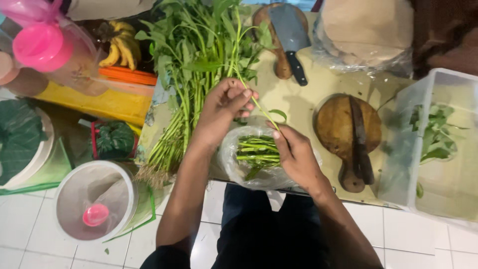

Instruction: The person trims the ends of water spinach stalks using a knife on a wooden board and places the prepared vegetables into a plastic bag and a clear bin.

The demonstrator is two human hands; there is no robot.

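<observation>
Green stem pinched betw. both hands, above clear plastic bag of cut stems.
Bag sits at mat's near edge; clear tub w/ leaves at right, wrapped brown bundle top right, pink-lidded jar top left. Left hand fingers closed on stem's upper part, right hand fingertips clamped on lower end. Stem is thin, pale green, slanted, next to leafy bunch.

A clear plastic bag of cut green stems lies just left of the round wooden cutting board, a clear bag wrapping brown paper sits beyond that board, and a pinkish translucent bag sits far to its left.
</observation>
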